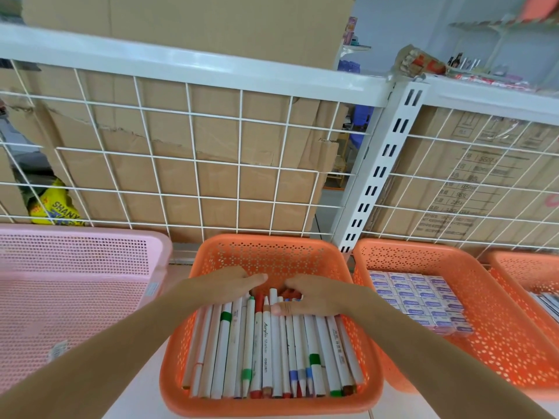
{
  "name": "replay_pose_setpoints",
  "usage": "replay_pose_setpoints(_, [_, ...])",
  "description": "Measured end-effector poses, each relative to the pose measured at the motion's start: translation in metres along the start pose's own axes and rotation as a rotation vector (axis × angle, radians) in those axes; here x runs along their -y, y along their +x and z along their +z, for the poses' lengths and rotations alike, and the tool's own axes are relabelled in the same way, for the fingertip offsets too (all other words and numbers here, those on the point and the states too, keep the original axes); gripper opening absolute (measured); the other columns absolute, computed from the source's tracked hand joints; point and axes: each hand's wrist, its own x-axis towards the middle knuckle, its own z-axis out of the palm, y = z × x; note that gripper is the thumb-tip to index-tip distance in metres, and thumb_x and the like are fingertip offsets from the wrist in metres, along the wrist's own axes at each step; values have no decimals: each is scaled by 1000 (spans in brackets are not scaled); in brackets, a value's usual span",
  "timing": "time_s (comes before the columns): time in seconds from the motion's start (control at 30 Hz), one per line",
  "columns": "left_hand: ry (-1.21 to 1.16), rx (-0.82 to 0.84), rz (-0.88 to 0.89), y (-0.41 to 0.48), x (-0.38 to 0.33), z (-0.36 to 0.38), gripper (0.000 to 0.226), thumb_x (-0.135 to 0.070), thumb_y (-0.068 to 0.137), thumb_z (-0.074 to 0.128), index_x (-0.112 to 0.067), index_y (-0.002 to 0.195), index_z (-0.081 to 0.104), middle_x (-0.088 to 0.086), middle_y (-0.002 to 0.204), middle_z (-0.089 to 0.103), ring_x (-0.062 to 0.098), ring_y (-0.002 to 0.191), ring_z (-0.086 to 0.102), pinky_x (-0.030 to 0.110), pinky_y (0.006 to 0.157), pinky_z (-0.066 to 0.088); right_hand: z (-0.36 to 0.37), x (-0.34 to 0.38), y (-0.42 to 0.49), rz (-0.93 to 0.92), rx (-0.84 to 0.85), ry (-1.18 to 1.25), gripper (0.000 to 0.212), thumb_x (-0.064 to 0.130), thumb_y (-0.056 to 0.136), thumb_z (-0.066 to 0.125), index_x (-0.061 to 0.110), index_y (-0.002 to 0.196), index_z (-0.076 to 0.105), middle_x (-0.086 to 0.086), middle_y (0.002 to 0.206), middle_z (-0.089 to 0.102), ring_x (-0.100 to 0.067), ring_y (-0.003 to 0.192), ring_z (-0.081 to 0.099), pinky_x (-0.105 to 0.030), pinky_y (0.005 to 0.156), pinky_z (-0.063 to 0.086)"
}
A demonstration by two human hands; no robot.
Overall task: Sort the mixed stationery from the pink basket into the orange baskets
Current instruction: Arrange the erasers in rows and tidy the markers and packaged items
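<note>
We have both hands in the middle orange basket (266, 408), over the far ends of the markers (266, 343) that lie packed side by side in it. Our left hand (233, 284) lies flat and relaxed on the tips, gripping nothing. Our right hand (314, 297) has its thumb on a marker and its fingers bent over the red caps; we cannot tell whether it pinches one or only presses.

The pink basket (75, 255) shows no stationery in the part we see, though our left arm hides some of it. The next orange basket (499, 343) holds rows of small boxes (423, 297). We judge the sorting nearly done, with only tidying the markers left.
</note>
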Motion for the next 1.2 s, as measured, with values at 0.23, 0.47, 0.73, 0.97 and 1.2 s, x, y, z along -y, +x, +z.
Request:
replay_pose_setpoints(0.23, [38,95,-2,-3,1,0,61,-60,95,20,-23,131,54,-4,130,56,14,119,49,34,110,28,0,1,0,28,58,-2,71,73,83,36,21,129,51,-1,130,54,-16,110,49,-30,95,35])
replay_pose_setpoints(0.47, [56,67,-15,-9,-6,-3,56,-49,100,18,-18,127,56,1,133,54,18,122,48,31,108,29,-3,5,-5,34,80,-12,66,67,88,36,17,126,53,15,94,54,-11,89,47,-28,86,33])
replay_pose_setpoints(0.73, [196,134,43,-28,-24,-9,47,-42,101,26,-17,138,42,3,140,46,11,112,43,19,91,25,1,2,-9,-16,71,-62,78,73,82,40,28,145,31,2,149,37,-20,134,36,-36,111,26])
replay_pose_setpoints(0.97, [259,81,36,-29,-17,-5,49,-53,97,26,-23,128,50,-3,114,56,7,93,42,23,87,31,1,2,-11,-8,58,-68,75,73,81,41,29,142,35,2,144,43,-20,128,42,-35,107,31])
replay_pose_setpoints(1.2, [410,-125,118,-34,-7,6,40,-54,96,25,-28,109,52,-5,98,61,12,92,56,26,81,40,3,3,-12,-10,23,-87,74,75,80,39,31,139,41,2,138,49,-19,123,46,-38,106,34])
